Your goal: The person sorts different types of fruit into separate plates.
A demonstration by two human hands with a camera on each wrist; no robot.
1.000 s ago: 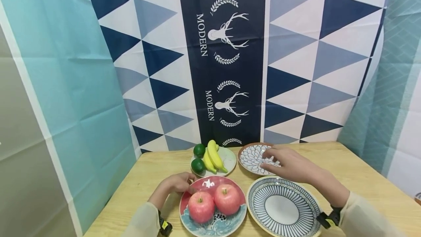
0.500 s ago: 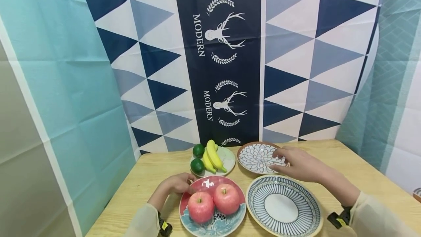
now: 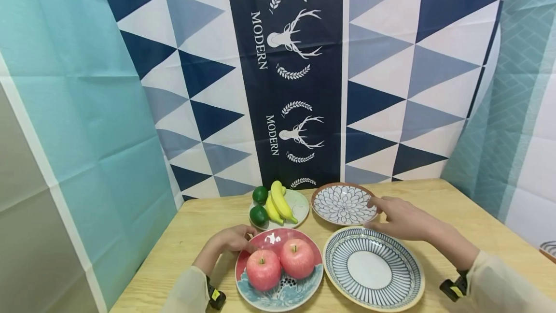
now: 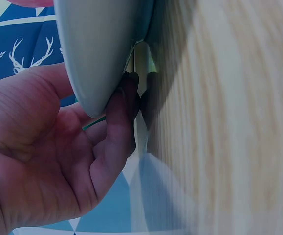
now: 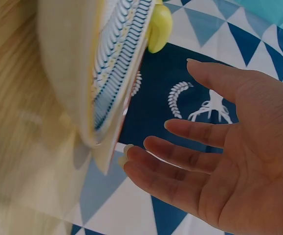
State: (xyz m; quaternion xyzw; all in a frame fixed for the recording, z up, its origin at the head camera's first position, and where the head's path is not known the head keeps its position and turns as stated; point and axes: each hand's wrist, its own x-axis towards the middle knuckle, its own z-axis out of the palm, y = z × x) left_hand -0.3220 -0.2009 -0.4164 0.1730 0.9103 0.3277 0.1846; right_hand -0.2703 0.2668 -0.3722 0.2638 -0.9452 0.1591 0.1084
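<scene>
A round plate (image 3: 278, 299), red on its far half and blue-patterned nearest, carries 2 upright red apples (image 3: 263, 270), side by side. Just right of it, a white-centred striped plate (image 3: 370, 269) faces up; beyond, towards the desk's (image 3: 173, 255) far edge, lies a brown-rimmed petal plate (image 3: 342, 204).

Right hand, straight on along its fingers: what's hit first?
Likely the brown-rimmed petal plate, at its right edge: in the head view the right hand's fingertips overlap that rim. Height is unclear, so they might pass over it instead.
</scene>
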